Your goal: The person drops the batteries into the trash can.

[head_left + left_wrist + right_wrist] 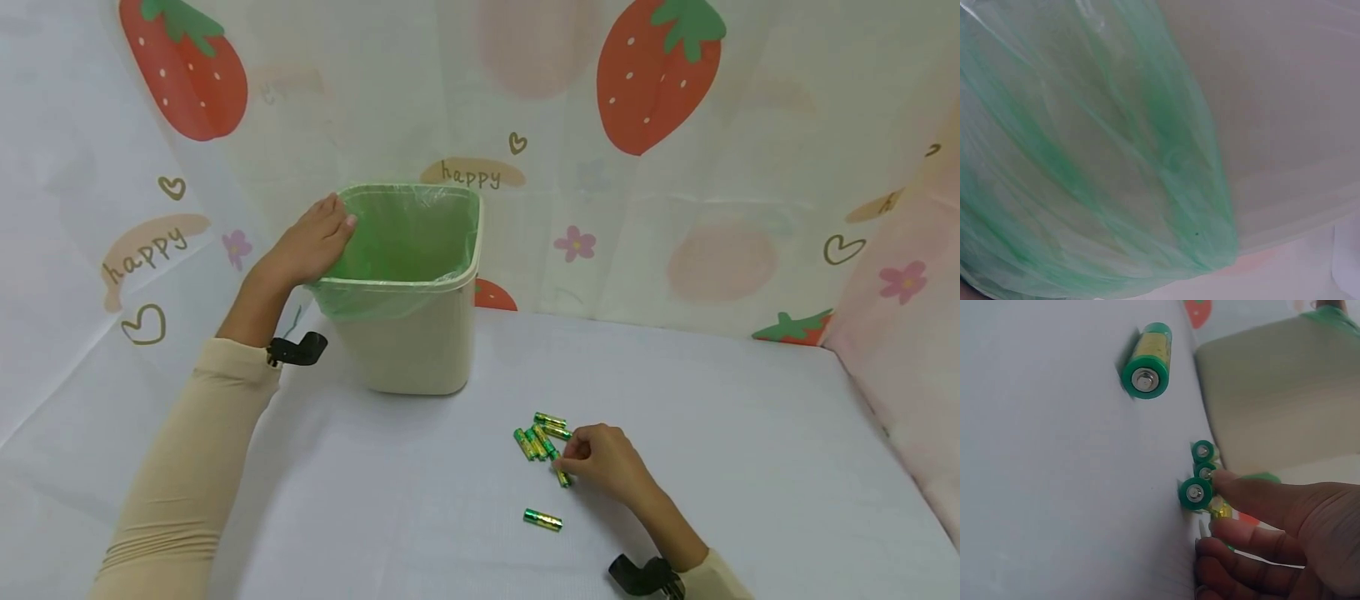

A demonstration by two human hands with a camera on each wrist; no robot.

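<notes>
A cream trash bin [405, 342] stands with a light green plastic bag [375, 304] folded over its rim. My left hand [311, 242] grips the bin's left rim through the bag, thumb toward the inside. The left wrist view shows mostly the bag's folds [1172, 144] against the bin wall. My right hand [607, 462] is at a cluster of green and gold batteries, and its thumb and forefinger pinch the nearest battery [564, 477] of the group. Its end [1195, 494] shows beside the thumb in the right wrist view. Several other batteries [524, 444] lie against it.
A single battery [543, 520] lies apart, nearer to me. White cloth [420, 500] covers the table. Behind the bin hangs a curtain [360, 92] printed with strawberries, and a pinkish side panel [907, 367] borders the right.
</notes>
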